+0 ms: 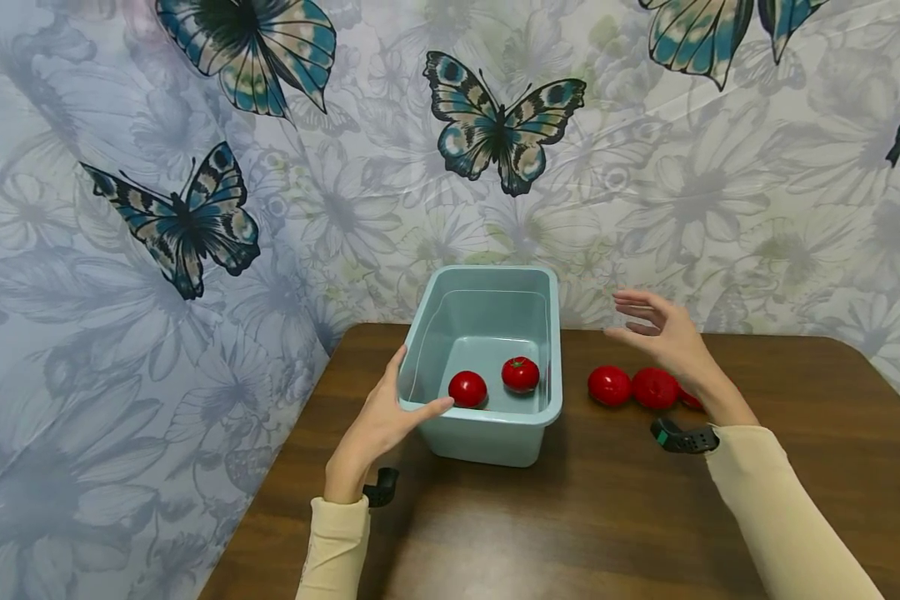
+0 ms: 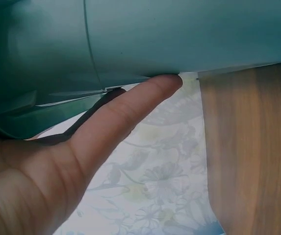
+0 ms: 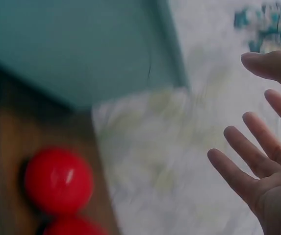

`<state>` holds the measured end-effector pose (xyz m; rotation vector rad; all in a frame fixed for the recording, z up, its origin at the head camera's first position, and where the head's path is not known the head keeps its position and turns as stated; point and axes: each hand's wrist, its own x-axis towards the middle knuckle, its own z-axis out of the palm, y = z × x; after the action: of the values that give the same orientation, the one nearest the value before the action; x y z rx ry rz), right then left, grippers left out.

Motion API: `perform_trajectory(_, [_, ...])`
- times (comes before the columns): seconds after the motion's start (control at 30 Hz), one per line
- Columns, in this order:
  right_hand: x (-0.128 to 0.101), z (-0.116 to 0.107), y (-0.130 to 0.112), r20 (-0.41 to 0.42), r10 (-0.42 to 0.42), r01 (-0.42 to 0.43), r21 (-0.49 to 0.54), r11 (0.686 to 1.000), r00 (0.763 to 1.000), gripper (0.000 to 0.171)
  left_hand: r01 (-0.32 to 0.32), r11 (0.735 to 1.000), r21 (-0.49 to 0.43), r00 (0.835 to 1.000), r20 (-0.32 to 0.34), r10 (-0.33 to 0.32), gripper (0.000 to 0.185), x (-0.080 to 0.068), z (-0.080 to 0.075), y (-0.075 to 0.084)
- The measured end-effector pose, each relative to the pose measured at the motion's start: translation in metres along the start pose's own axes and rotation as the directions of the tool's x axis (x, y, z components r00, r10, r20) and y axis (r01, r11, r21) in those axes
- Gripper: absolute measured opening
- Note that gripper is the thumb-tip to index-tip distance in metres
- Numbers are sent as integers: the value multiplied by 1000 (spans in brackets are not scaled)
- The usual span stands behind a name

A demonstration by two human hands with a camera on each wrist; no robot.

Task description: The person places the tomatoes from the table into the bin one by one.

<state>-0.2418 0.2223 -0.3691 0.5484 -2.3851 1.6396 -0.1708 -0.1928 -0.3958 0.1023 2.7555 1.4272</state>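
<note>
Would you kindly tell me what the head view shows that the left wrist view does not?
Only the head view shows two tomatoes in the tub, tomatoes on the table, the open right hand raised above them, and butterfly wallpaper. Only the left wrist view shows the underside of the tub's rim, with one finger pressed against it. Both show the left hand, the teal tub and the wooden table.

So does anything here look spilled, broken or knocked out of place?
Nothing stands out. The teal tub sits upright on the wooden table with two tomatoes inside. More tomatoes lie in a row beside it. The left hand holds the tub's rim, and the right hand hovers open.
</note>
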Motion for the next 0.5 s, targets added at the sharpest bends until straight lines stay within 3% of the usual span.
perform_trajectory(0.27, [-40,-48,60,-42,116,-121,-152,981,992,55,20,1000,19,1000,-4,-20,121,1,-2,-3])
perform_trajectory(0.5, [-60,-69,92,-54,218,-224,-316,922,974,66,21,1000,7,1000,10,-21,121,0,1,-1])
